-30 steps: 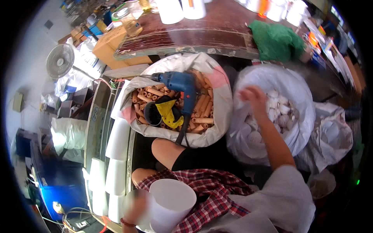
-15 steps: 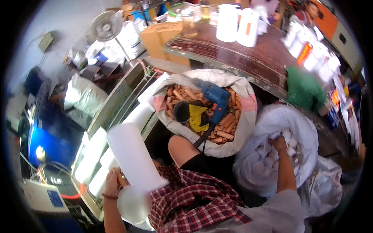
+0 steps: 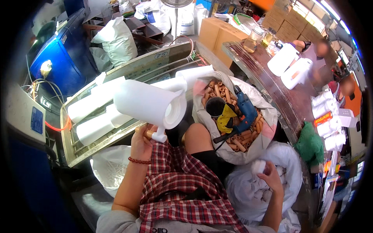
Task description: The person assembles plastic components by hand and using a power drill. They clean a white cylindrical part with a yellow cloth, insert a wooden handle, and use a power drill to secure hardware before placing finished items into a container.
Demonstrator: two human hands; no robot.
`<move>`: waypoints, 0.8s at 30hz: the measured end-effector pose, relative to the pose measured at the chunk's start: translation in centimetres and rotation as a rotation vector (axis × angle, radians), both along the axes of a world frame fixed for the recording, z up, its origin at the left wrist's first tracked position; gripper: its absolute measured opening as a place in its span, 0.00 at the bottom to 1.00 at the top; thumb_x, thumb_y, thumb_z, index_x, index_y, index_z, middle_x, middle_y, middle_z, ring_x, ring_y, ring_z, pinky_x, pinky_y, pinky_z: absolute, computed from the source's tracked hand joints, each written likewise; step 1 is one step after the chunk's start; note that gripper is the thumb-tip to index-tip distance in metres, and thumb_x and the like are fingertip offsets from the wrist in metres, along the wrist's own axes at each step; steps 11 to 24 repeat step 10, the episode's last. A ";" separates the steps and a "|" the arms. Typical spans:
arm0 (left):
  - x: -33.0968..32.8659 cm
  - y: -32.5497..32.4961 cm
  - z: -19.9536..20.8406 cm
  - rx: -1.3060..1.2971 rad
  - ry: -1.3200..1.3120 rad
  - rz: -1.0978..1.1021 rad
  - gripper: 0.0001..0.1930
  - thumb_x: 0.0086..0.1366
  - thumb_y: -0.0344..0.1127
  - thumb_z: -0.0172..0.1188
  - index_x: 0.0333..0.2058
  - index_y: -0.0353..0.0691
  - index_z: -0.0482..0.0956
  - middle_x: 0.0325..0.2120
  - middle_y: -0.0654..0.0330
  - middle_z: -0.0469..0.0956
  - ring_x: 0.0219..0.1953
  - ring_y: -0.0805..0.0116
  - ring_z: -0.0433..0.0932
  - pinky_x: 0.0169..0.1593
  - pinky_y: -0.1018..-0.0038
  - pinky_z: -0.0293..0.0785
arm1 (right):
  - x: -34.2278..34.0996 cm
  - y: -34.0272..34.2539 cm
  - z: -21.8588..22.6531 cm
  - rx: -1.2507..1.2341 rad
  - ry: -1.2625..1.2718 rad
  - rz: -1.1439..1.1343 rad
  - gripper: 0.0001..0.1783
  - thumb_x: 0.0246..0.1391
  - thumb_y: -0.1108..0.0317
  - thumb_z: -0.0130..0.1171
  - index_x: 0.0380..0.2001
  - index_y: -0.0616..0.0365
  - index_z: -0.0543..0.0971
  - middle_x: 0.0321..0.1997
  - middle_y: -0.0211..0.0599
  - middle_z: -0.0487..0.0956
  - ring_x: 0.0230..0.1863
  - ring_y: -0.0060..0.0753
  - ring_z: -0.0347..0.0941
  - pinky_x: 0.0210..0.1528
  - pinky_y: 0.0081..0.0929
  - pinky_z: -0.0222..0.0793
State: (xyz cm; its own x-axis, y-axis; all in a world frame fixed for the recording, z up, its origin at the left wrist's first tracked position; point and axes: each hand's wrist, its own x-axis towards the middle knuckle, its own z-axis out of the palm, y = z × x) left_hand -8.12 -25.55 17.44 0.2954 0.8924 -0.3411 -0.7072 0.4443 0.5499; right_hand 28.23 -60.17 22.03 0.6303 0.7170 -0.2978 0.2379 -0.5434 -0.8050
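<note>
My left hand, with a red bead bracelet at the wrist, is closed on the tan handle of a white plastic jug. The jug lies nearly level above my lap, its round end with a central opening toward the right. A white fitting shows at the handle's end, beside my fingers. My right hand pinches a white round cap over a white bag. Similar white round pieces lie inside that bag.
A sack of tan handle tubes stands ahead, with a blue drill and a dark cup on top. More white cylinders lie in a wooden trough. A dark red table holds white jugs; other people are behind it.
My right hand has come up out of the bag with a white cap. The jug has tipped from upright to nearly level. The view has turned, shifting the surroundings.
</note>
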 end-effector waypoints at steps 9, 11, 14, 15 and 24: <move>-0.2 -3.2 0.9 0.054 -0.090 -0.170 0.19 0.64 0.35 0.54 0.52 0.35 0.65 0.46 0.58 0.73 0.46 0.69 0.75 0.43 0.78 0.75 | -14.5 24.0 7.7 0.515 -0.709 0.744 0.42 0.40 0.64 0.71 0.58 0.56 0.62 0.59 0.40 0.63 0.55 0.43 0.66 0.52 0.34 0.69; -0.4 -3.5 1.4 0.056 -0.098 -0.157 0.21 0.63 0.35 0.55 0.53 0.34 0.64 0.47 0.58 0.73 0.46 0.69 0.75 0.46 0.78 0.74 | -15.4 25.0 8.1 0.523 -0.784 0.800 0.42 0.40 0.64 0.71 0.59 0.56 0.61 0.59 0.40 0.64 0.56 0.45 0.66 0.53 0.35 0.68; -0.4 -3.5 1.4 0.056 -0.098 -0.157 0.21 0.63 0.35 0.55 0.53 0.34 0.64 0.47 0.58 0.73 0.46 0.69 0.75 0.46 0.78 0.74 | -15.4 25.0 8.1 0.523 -0.784 0.800 0.42 0.40 0.64 0.71 0.59 0.56 0.61 0.59 0.40 0.64 0.56 0.45 0.66 0.53 0.35 0.68; -0.4 -3.5 1.4 0.056 -0.098 -0.157 0.21 0.63 0.35 0.55 0.53 0.34 0.64 0.47 0.58 0.73 0.46 0.69 0.75 0.46 0.78 0.74 | -15.4 25.0 8.1 0.523 -0.784 0.800 0.42 0.40 0.64 0.71 0.59 0.56 0.61 0.59 0.40 0.64 0.56 0.45 0.66 0.53 0.35 0.68; -0.4 -3.5 1.4 0.056 -0.098 -0.157 0.21 0.63 0.35 0.55 0.53 0.34 0.64 0.47 0.58 0.73 0.46 0.69 0.75 0.46 0.78 0.74 | -15.4 25.0 8.1 0.523 -0.784 0.800 0.42 0.40 0.64 0.71 0.59 0.56 0.61 0.59 0.40 0.64 0.56 0.45 0.66 0.53 0.35 0.68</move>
